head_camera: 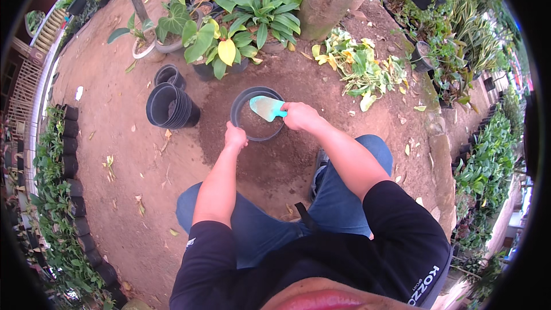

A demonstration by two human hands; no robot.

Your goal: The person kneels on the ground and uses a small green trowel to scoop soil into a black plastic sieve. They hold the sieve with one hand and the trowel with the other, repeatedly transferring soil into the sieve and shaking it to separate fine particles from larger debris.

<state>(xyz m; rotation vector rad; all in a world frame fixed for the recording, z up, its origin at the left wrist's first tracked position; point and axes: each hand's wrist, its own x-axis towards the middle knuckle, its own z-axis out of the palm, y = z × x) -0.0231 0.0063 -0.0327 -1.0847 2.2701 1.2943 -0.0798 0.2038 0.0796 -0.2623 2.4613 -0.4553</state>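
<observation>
A round black plastic pot (234, 114) stands on dark, loose soil (262, 159) in front of me, with brown soil inside it. My left hand (236, 136) grips the pot's rim at its near left side. In my right hand (298, 116) is the handle of a turquoise hand trowel (267, 107). The trowel's blade, dusted with soil, lies over the inside of the pot; whether it touches the soil there I cannot tell.
Left of the pot are a stack of black plastic pots (172, 107) and another black pot (170, 76). Potted leafy plants (241, 30) and a tree trunk (329, 0) stand beyond. A heap of cut leaves (370, 69) lies at the back right. Rows of potted plants (56, 181) line both sides.
</observation>
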